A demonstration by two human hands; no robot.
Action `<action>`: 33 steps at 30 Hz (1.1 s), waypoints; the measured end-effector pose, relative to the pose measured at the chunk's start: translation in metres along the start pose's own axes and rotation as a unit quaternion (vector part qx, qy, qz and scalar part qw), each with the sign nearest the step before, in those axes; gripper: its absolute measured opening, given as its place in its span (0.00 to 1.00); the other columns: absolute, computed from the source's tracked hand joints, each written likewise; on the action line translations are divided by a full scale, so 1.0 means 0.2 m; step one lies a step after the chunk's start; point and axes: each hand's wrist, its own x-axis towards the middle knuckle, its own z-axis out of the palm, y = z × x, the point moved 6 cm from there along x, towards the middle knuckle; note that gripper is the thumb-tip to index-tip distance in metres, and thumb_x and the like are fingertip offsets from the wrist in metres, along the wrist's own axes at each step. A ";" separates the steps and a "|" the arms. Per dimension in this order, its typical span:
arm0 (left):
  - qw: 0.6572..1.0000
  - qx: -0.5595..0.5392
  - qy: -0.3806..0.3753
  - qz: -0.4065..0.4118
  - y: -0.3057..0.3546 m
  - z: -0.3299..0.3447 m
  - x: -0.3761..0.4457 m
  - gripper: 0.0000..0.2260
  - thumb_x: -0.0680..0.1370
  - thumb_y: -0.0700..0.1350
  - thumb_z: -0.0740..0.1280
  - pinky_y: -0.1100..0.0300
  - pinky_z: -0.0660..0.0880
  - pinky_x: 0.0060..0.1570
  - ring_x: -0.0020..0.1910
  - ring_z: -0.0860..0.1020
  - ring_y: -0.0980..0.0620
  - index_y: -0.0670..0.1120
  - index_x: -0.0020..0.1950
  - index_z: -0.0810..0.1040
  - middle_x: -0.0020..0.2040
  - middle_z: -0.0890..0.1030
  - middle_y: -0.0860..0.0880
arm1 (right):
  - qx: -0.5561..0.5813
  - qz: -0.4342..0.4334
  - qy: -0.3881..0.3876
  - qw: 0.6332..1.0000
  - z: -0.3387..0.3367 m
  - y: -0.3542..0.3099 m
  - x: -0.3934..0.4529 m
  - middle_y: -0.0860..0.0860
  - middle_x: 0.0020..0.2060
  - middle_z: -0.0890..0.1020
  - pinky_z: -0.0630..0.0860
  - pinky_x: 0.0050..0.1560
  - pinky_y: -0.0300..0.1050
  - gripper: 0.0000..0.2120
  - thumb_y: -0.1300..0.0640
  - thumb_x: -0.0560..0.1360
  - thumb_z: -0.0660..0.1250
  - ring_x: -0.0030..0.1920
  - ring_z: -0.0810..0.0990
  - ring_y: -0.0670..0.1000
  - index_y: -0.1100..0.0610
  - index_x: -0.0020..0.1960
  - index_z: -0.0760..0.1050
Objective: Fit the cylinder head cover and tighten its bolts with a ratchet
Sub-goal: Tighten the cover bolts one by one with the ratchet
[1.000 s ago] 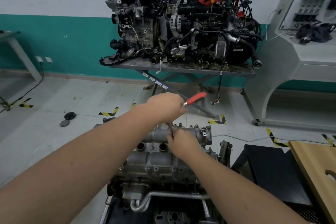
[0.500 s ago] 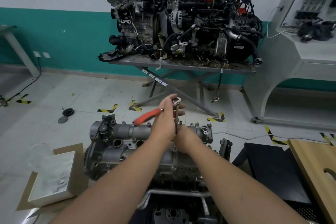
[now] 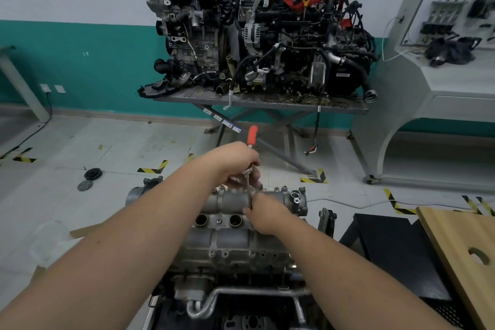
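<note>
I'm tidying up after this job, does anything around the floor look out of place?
Yes. Two dark round parts lie loose on the floor left of the cylinder head cover, away from any bench. A cable trails across the tiles behind it. Both look like trip hazards.

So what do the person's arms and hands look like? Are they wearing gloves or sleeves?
No gloves and no sleeves that show. Both forearms are bare all the way to the picture's edge. The left hand and the right hand are bare too, with no watch, ring or bracelet that can be seen. Nothing is drawn or written on them.
</note>
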 end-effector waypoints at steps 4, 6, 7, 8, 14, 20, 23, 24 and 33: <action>0.932 0.345 0.064 0.095 0.13 -0.01 0.01 0.09 0.82 0.46 0.58 0.58 0.69 0.31 0.32 0.77 0.52 0.45 0.49 0.76 0.38 0.82 0.50 | -0.030 -0.009 -0.013 0.999 0.00 -0.01 0.01 0.59 0.52 0.78 0.69 0.46 0.45 0.11 0.51 0.83 0.59 0.51 0.77 0.58 0.60 0.56 0.71; 0.851 0.485 0.106 0.173 0.17 0.03 0.00 0.12 0.83 0.53 0.56 0.56 0.67 0.34 0.35 0.74 0.53 0.49 0.48 0.75 0.39 0.76 0.52 | -0.034 -0.007 -0.015 0.999 -0.01 -0.01 0.01 0.62 0.58 0.78 0.69 0.49 0.46 0.15 0.51 0.83 0.58 0.57 0.77 0.60 0.63 0.61 0.71; 0.802 0.541 0.135 0.216 0.17 0.05 -0.02 0.14 0.83 0.58 0.55 0.56 0.66 0.37 0.37 0.72 0.53 0.51 0.47 0.74 0.39 0.73 0.54 | -0.035 -0.006 -0.012 0.999 -0.01 -0.01 0.02 0.62 0.60 0.77 0.69 0.50 0.46 0.17 0.51 0.83 0.58 0.59 0.77 0.60 0.64 0.62 0.71; 0.753 0.576 0.170 0.267 0.17 0.08 -0.04 0.16 0.82 0.61 0.55 0.55 0.65 0.41 0.39 0.72 0.53 0.52 0.46 0.74 0.41 0.71 0.55 | -0.035 -0.004 -0.004 0.999 -0.01 0.00 0.02 0.62 0.60 0.77 0.70 0.52 0.46 0.17 0.51 0.83 0.58 0.59 0.77 0.60 0.63 0.63 0.71; 0.750 0.321 0.343 0.465 0.01 0.16 -0.17 0.21 0.78 0.61 0.60 0.51 0.70 0.51 0.55 0.78 0.45 0.46 0.45 0.83 0.55 0.81 0.46 | 0.123 -0.034 0.041 0.991 -0.04 0.02 -0.04 0.57 0.69 0.74 0.71 0.60 0.37 0.19 0.57 0.82 0.61 0.67 0.73 0.58 0.60 0.71 0.69; 0.910 -0.292 0.184 0.231 -0.12 0.27 -0.05 0.14 0.78 0.63 0.53 0.56 0.76 0.49 0.47 0.82 0.57 0.68 0.52 0.78 0.49 0.85 0.54 | 0.056 -0.003 0.049 0.997 -0.02 0.05 0.00 0.59 0.58 0.81 0.73 0.53 0.46 0.14 0.60 0.79 0.64 0.58 0.80 0.59 0.60 0.64 0.75; 0.884 -0.405 0.176 0.152 -0.14 0.26 -0.01 0.18 0.79 0.62 0.55 0.52 0.74 0.47 0.41 0.84 0.53 0.60 0.47 0.83 0.44 0.86 0.49 | 0.054 -0.008 0.057 0.997 -0.03 0.05 -0.01 0.60 0.56 0.81 0.75 0.55 0.50 0.13 0.59 0.80 0.62 0.57 0.80 0.61 0.61 0.62 0.75; 0.883 -0.416 0.169 0.133 -0.15 0.24 0.01 0.18 0.81 0.61 0.55 0.52 0.73 0.45 0.39 0.84 0.52 0.56 0.47 0.83 0.42 0.86 0.47 | 0.060 -0.008 0.059 0.996 -0.03 0.05 -0.01 0.60 0.56 0.81 0.76 0.53 0.49 0.12 0.58 0.80 0.61 0.56 0.80 0.61 0.61 0.61 0.75; 0.979 -0.203 0.002 0.003 -0.09 0.06 0.06 0.09 0.82 0.50 0.59 0.54 0.75 0.43 0.35 0.84 0.45 0.46 0.51 0.74 0.31 0.81 0.47 | -0.014 -0.009 0.047 0.999 -0.01 0.03 -0.01 0.60 0.57 0.81 0.74 0.54 0.48 0.15 0.51 0.83 0.59 0.57 0.79 0.60 0.62 0.61 0.74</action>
